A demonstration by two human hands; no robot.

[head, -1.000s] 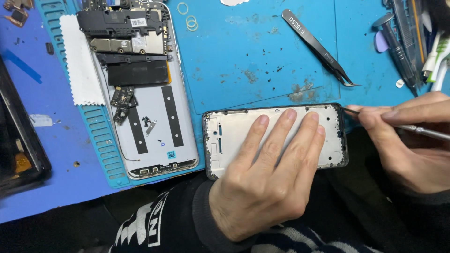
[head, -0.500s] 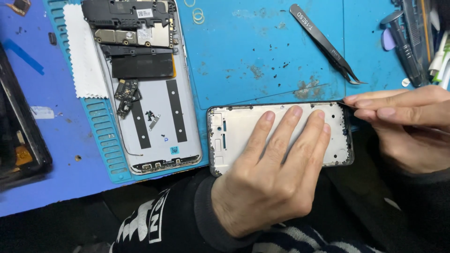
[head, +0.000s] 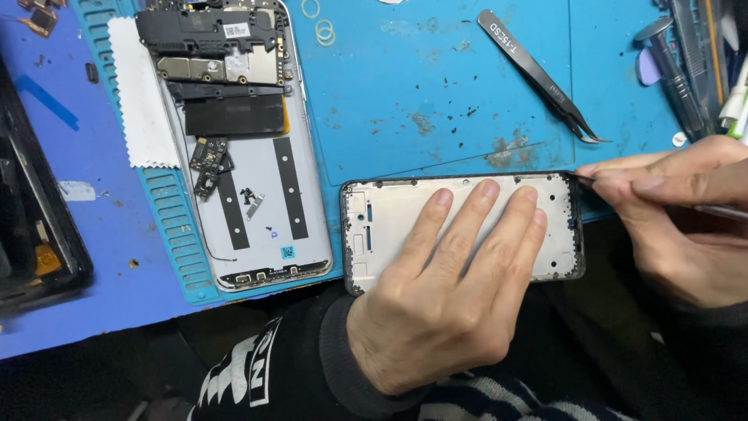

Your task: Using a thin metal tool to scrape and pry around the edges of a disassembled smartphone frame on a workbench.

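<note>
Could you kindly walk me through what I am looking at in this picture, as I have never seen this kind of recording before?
There is no machine here: a person works with two bare hands, and one camera worn on the head looks down at them. The left hand lies flat, fingers spread, on a white phone frame with a black rim, pressing it down at the near edge of a blue work mat. The right hand pinches a thin metal tool whose tip meets the frame's right end. To the left lies an opened phone, its circuit boards and black parts exposed, with a white cloth strip beside it. Black tweezers rest farther back on the mat, and more tools stand at the right edge.
</note>
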